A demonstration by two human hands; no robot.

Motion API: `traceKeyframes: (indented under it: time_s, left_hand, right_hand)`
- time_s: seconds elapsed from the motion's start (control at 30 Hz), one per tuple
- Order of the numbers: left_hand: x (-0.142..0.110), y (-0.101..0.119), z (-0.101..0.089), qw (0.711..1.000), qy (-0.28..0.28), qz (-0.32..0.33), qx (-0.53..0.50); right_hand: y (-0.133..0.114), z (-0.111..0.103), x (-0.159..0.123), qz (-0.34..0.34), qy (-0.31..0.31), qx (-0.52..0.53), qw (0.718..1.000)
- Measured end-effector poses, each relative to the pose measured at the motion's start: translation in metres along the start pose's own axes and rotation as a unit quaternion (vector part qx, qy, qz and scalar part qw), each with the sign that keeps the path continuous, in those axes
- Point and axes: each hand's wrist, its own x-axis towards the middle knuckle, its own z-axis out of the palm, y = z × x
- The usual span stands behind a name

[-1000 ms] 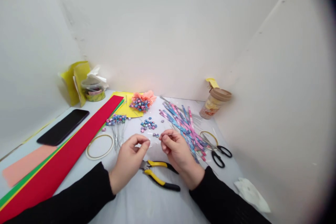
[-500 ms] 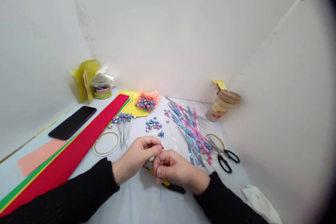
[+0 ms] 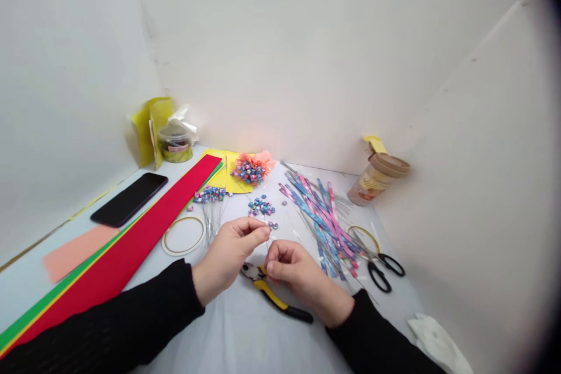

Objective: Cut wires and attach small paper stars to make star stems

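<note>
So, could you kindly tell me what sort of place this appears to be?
It looks like a small craft corner, probably set up for paper crafts. Patterned paper strips lie in a pile, small folded stars are scattered nearby, and yellow-handled pliers sit close to the hands.

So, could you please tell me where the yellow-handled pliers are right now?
In the head view, the yellow-handled pliers lie on the table just below and between the left hand and the right hand.
</note>
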Motion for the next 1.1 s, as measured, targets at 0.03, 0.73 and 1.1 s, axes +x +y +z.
traceKeyframes:
  time_s: [0.03, 0.73, 1.1]
  left_hand:
    - [0.0, 0.0, 0.001, 1.0, 0.003, -0.004, -0.014]
    - [0.007, 0.005, -0.004, 0.993, 0.03, -0.013, -0.115]
    - [0.012, -0.001, -0.005, 0.997, 0.013, -0.001, -0.075]
  right_hand:
    - [0.0, 0.0, 0.0, -0.001, 0.001, 0.007, 1.0]
    - [-0.002, 0.001, -0.001, 0.027, 0.03, 0.044, 0.998]
    - [-0.002, 0.008, -0.003, -0.029, 0.155, -0.136, 0.978]
